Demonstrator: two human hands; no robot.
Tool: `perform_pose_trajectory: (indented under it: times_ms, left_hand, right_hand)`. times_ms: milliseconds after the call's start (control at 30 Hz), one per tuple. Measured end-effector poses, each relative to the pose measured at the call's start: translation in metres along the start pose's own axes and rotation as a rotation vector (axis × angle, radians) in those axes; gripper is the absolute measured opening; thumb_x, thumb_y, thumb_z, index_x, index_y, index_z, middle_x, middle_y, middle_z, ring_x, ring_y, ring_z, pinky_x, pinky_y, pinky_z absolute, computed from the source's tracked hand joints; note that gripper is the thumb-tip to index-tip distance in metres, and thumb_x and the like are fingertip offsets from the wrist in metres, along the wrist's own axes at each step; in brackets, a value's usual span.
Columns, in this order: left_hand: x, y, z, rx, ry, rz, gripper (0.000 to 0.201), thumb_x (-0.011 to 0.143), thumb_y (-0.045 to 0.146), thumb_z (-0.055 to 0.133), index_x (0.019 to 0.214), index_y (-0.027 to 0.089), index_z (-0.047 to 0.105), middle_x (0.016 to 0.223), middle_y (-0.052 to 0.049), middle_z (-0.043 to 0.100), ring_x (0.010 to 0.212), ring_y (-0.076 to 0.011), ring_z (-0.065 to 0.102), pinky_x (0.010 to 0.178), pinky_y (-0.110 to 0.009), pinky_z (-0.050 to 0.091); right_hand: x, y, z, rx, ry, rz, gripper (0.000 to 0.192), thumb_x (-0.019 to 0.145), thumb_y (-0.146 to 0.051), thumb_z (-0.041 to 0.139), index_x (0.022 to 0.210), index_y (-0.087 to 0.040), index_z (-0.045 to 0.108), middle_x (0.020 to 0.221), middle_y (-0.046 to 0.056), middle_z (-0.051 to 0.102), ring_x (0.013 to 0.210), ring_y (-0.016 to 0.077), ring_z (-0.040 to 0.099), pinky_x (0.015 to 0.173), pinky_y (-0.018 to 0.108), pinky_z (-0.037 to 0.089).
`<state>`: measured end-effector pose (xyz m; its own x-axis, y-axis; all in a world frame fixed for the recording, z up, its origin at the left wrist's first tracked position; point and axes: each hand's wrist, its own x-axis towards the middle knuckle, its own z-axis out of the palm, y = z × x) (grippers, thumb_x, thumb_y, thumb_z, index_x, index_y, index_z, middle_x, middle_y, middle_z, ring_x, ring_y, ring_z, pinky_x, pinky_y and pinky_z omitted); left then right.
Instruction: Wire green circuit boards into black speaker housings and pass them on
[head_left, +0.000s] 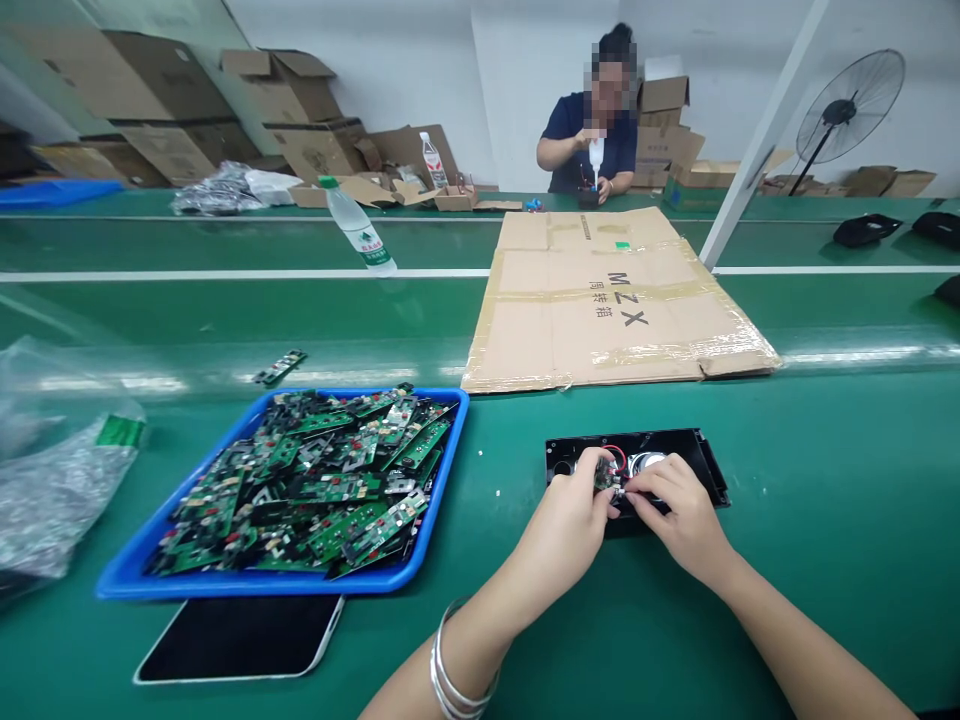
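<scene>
A black speaker housing [703, 468] lies on the green bench, with its inside facing up. In it sits a round silver speaker [643, 462], partly behind my fingers, and a red wire [618, 453] loops up beside it. My left hand [571, 512] is closed on a small circuit board [603, 474], held over the housing. Against that board, my right hand [684, 512] pinches what looks like a small white wire connector [621, 491]. My fingertips cover part of the board and connector.
Left of my arms, a blue tray [439, 500] is heaped with green circuit boards [322, 490], above a dark-screened tablet [240, 640]. Flattened cardboard [555, 340] lies ahead. A bottle [360, 228] stands farther back. Across the bench, a co-worker [577, 130] holds a white bottle.
</scene>
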<state>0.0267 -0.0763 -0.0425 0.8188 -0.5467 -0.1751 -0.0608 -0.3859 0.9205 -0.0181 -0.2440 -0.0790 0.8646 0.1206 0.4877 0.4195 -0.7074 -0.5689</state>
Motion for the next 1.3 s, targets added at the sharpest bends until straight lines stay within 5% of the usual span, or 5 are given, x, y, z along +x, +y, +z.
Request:
perform_pose_trajectory:
  times_ms: [633, 733, 900, 1300]
  left_hand:
    - [0.002, 0.003, 0.001, -0.047, -0.022, 0.018, 0.029, 0.085, 0.013, 0.038, 0.111, 0.021, 0.046, 0.085, -0.005, 0.063, 0.075, -0.016, 0.067, 0.068, -0.027, 0.053]
    - [0.001, 0.006, -0.004, 0.034, -0.064, 0.088, 0.028, 0.086, 0.012, 0.037, 0.109, 0.022, 0.048, 0.082, -0.003, 0.063, 0.072, -0.0149, 0.065, 0.067, -0.025, 0.051]
    - [0.0, 0.008, -0.009, 0.102, -0.151, 0.161, 0.027, 0.089, 0.015, 0.033, 0.109, 0.022, 0.049, 0.069, 0.0, 0.061, 0.062, -0.0134, 0.062, 0.061, -0.023, 0.048]
    - [0.003, 0.005, -0.005, 0.011, -0.147, 0.135, 0.028, 0.087, 0.014, 0.034, 0.107, 0.022, 0.051, 0.055, 0.005, 0.055, 0.052, -0.0121, 0.058, 0.055, -0.021, 0.044]
  right_hand:
    - [-0.004, 0.006, 0.004, -0.171, 0.001, -0.117, 0.014, 0.092, -0.018, 0.048, 0.084, -0.02, 0.06, 0.076, 0.001, 0.06, 0.074, 0.0159, 0.051, 0.074, 0.034, 0.036]
    - [-0.005, 0.005, 0.003, -0.113, -0.01, -0.059, 0.012, 0.092, -0.021, 0.05, 0.083, -0.019, 0.057, 0.071, 0.0, 0.058, 0.07, 0.0154, 0.05, 0.075, 0.035, 0.037]
    - [-0.006, 0.005, 0.003, -0.056, -0.062, 0.065, 0.019, 0.093, -0.03, 0.05, 0.109, -0.019, 0.051, 0.073, 0.0, 0.06, 0.072, 0.0176, 0.053, 0.078, 0.036, 0.038]
    - [-0.005, 0.002, 0.003, -0.041, -0.038, 0.133, 0.015, 0.092, -0.033, 0.049, 0.099, -0.021, 0.056, 0.071, 0.001, 0.062, 0.072, 0.0193, 0.058, 0.082, 0.04, 0.038]
